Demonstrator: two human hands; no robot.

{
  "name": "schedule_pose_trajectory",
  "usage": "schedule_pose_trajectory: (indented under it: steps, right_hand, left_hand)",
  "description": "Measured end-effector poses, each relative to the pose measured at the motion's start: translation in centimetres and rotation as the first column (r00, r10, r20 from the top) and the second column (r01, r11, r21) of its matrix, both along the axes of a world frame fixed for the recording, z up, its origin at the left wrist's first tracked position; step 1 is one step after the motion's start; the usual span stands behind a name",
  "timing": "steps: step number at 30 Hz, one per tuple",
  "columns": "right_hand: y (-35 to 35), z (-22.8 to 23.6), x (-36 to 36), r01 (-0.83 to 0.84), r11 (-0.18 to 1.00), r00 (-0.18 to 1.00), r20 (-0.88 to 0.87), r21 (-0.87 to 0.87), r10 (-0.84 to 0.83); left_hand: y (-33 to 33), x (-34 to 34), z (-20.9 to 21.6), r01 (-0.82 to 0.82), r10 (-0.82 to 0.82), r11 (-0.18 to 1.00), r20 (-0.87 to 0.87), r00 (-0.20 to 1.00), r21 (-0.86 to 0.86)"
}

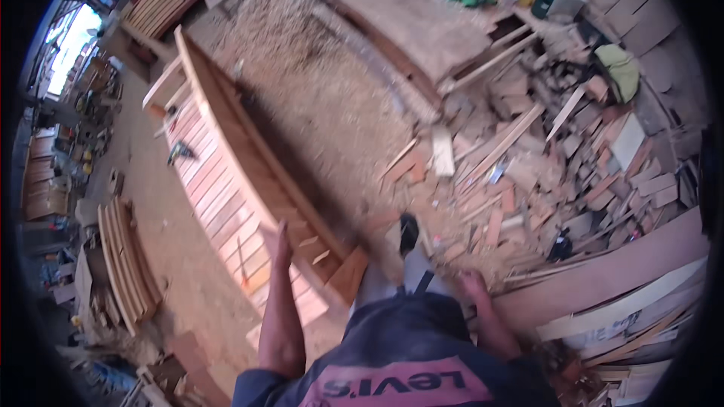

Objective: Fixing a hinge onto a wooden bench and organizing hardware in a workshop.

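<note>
A long slatted wooden frame, like a bench [226,181], stands on its side to my left, with a tall plank side and a row of pale slats. My left hand [277,243] grips the upper edge of its plank side, near the closer end. On the slats towards the far end rests a power drill [181,152]. My right hand [473,284] hangs beside my right thigh, apart from the frame. Its fingers are blurred, and nothing shows clearly in them.
Wood offcuts [513,211] lie heaped on the right, with long boards [603,286] beside me. A sawdust pile [279,38] spreads ahead, next to a broad sheet-topped platform [407,22]. Curved wooden pieces [124,264] stand at the left. My shoe [409,234] is among scraps.
</note>
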State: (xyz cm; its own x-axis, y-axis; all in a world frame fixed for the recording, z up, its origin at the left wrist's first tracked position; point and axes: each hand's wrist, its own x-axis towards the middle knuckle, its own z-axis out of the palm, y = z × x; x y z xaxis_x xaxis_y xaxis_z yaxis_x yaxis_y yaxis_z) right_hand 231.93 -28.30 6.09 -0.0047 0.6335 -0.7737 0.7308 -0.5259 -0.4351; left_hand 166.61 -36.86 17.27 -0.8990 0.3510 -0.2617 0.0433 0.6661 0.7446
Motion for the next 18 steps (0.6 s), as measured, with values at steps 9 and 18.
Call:
schedule_pose_trajectory:
  steps: [9,18]
  right_hand:
    - [16.5,-0.2,2.8,0.114,0.989,0.990,-0.099,0.095,-0.105]
    - [28.3,5.9,-16.0,-0.009,0.970,0.937,-0.338,0.241,0.093]
  left_hand:
    - [3.1,2.4,4.3,-0.057,0.016,0.982,0.226,0.974,0.177]
    - [3.9,-0.1,5.1,-0.069,0.064,0.998,0.291,0.955,0.005]
